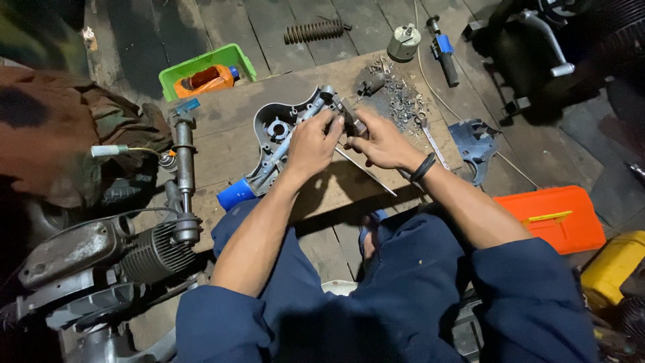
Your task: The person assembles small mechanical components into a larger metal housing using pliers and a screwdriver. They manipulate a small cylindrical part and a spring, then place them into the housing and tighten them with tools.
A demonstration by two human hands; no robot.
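My left hand and my right hand meet over a wooden board, fingers pinched together on a small dark metal part. Just under the left hand lies a grey cast engine cover with round openings. A tool with a blue handle and a grey shaft runs from the board's near edge up under my left hand. A thin metal rod lies on the board below my right hand. A black band circles my right wrist.
A green tray holds an orange item at the back left. An engine with cooling fins sits at left. An orange case, a yellow container, a grey cover, a spring and loose metal bits lie around.
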